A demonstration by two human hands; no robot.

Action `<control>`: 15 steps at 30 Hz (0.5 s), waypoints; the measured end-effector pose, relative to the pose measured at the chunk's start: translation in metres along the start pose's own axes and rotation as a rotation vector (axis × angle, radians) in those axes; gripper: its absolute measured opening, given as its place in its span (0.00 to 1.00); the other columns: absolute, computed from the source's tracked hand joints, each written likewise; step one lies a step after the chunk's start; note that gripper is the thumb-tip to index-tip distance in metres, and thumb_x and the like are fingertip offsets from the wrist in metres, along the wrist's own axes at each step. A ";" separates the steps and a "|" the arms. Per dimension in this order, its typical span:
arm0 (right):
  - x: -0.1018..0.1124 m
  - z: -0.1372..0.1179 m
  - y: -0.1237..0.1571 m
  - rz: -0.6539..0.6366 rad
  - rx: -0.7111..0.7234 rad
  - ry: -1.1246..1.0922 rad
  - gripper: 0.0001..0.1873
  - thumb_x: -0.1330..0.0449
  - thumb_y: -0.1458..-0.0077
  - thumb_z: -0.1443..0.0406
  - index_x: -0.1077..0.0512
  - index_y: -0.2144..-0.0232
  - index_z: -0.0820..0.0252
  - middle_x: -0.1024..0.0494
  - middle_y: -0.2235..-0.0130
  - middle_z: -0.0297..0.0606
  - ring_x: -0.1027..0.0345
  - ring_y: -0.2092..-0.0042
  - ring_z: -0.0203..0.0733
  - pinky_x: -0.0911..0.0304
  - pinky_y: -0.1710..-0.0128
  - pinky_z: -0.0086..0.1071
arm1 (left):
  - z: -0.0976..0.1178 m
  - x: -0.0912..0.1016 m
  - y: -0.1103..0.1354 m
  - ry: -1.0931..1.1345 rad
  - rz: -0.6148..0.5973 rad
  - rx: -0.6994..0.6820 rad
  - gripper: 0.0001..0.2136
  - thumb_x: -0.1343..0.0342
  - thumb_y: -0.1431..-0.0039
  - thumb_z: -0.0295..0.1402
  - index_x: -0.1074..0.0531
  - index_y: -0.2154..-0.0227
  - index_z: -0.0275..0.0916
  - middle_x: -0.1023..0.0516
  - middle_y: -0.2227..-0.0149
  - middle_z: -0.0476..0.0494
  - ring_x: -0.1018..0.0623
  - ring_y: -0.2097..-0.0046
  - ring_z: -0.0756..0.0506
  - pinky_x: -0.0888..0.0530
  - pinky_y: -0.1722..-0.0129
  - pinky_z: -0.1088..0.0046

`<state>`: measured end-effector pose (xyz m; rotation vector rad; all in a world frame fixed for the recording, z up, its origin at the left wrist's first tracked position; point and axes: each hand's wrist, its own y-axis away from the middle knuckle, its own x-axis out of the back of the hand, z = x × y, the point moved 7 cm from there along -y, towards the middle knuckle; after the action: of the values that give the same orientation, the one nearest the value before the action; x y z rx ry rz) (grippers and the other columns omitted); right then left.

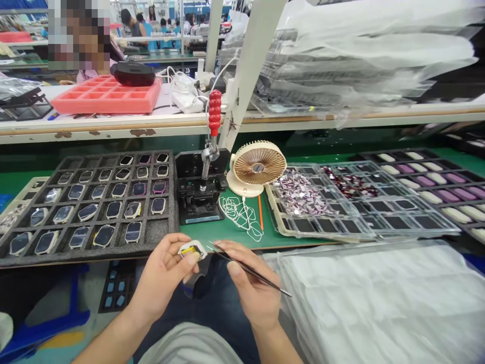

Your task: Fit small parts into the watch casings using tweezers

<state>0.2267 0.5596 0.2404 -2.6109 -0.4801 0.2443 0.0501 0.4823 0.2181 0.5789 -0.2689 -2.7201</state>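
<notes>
My left hand [162,275] is closed round a small white watch case [192,249] with a yellow part inside, held over my lap just below the bench edge. My right hand [250,288] pinches thin black tweezers [246,268], whose tips point left at the watch case and almost touch it. Directly ahead on the green bench stands a black hand press [200,189] with a red handle [214,112].
A black foam tray [91,202] of watch faces lies left. A small beige fan [257,167], loose white gaskets [240,212] and an orange pencil [260,213] sit centre. Clear trays [364,202] with small parts lie right; plastic sheets [379,298] cover the near right. Another person sits beyond the shelf.
</notes>
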 end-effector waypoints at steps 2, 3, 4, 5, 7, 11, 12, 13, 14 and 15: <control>-0.001 -0.001 0.002 -0.017 0.012 -0.032 0.13 0.36 0.34 0.70 0.18 0.51 0.51 0.15 0.52 0.42 0.20 0.49 0.53 0.25 0.45 0.51 | -0.003 -0.002 0.000 -0.004 -0.003 0.009 0.14 0.32 0.37 0.36 0.26 0.52 0.39 0.19 0.68 0.47 0.23 0.69 0.52 0.28 0.69 0.78; -0.002 -0.002 0.003 -0.021 0.028 -0.045 0.14 0.36 0.34 0.71 0.19 0.50 0.51 0.15 0.51 0.41 0.20 0.48 0.53 0.24 0.45 0.51 | -0.005 -0.004 0.000 0.001 -0.013 0.027 0.15 0.32 0.37 0.36 0.26 0.50 0.38 0.18 0.67 0.46 0.22 0.68 0.51 0.25 0.67 0.76; -0.003 -0.004 0.005 -0.028 0.048 -0.052 0.15 0.36 0.35 0.73 0.19 0.50 0.51 0.15 0.51 0.41 0.20 0.48 0.53 0.24 0.45 0.52 | -0.007 -0.006 0.001 0.010 -0.024 0.052 0.18 0.33 0.36 0.37 0.26 0.47 0.38 0.17 0.65 0.44 0.19 0.66 0.49 0.22 0.63 0.74; -0.005 -0.006 0.007 -0.037 0.069 -0.048 0.17 0.36 0.36 0.74 0.19 0.50 0.51 0.16 0.51 0.41 0.20 0.47 0.54 0.25 0.45 0.53 | -0.009 -0.009 0.001 0.022 -0.031 0.078 0.20 0.33 0.37 0.37 0.26 0.44 0.38 0.15 0.61 0.42 0.17 0.63 0.47 0.20 0.59 0.70; -0.011 -0.010 0.011 -0.060 0.110 -0.016 0.20 0.36 0.38 0.77 0.20 0.49 0.52 0.16 0.51 0.42 0.22 0.45 0.56 0.25 0.44 0.57 | -0.013 -0.013 0.001 0.031 -0.042 0.103 0.21 0.32 0.37 0.38 0.25 0.43 0.38 0.15 0.54 0.38 0.16 0.56 0.43 0.19 0.53 0.65; -0.021 -0.013 0.020 -0.063 0.166 0.082 0.25 0.38 0.40 0.82 0.21 0.47 0.54 0.16 0.50 0.42 0.24 0.42 0.57 0.27 0.42 0.60 | -0.013 -0.016 0.002 -0.037 -0.010 0.033 0.16 0.32 0.37 0.38 0.22 0.51 0.38 0.16 0.50 0.36 0.16 0.53 0.43 0.19 0.51 0.67; -0.022 -0.013 0.021 -0.059 0.176 0.098 0.26 0.38 0.41 0.82 0.21 0.47 0.54 0.17 0.49 0.42 0.24 0.42 0.57 0.26 0.42 0.60 | -0.013 -0.016 0.002 -0.045 0.009 0.020 0.14 0.32 0.38 0.38 0.23 0.52 0.38 0.15 0.50 0.37 0.16 0.53 0.44 0.19 0.51 0.68; -0.023 -0.013 0.023 -0.056 0.181 0.111 0.26 0.39 0.41 0.83 0.22 0.47 0.54 0.17 0.49 0.42 0.24 0.42 0.57 0.26 0.42 0.60 | -0.014 -0.016 0.003 -0.045 0.023 0.017 0.14 0.32 0.38 0.38 0.23 0.54 0.38 0.15 0.51 0.37 0.16 0.53 0.44 0.19 0.51 0.69; -0.023 -0.013 0.024 -0.055 0.183 0.119 0.26 0.39 0.41 0.83 0.22 0.46 0.54 0.17 0.49 0.42 0.24 0.42 0.58 0.26 0.42 0.60 | -0.014 -0.017 0.004 -0.039 0.035 0.017 0.14 0.31 0.38 0.38 0.24 0.54 0.39 0.14 0.52 0.38 0.15 0.53 0.44 0.19 0.52 0.70; -0.023 -0.013 0.025 -0.057 0.182 0.123 0.26 0.39 0.41 0.82 0.22 0.47 0.54 0.17 0.49 0.42 0.24 0.42 0.58 0.25 0.42 0.60 | -0.015 -0.018 0.005 -0.031 0.043 0.019 0.14 0.31 0.39 0.38 0.24 0.55 0.39 0.14 0.53 0.37 0.15 0.53 0.44 0.19 0.52 0.70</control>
<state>0.2158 0.5252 0.2420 -2.4146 -0.4653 0.1023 0.0729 0.4831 0.2125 0.5299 -0.3116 -2.6901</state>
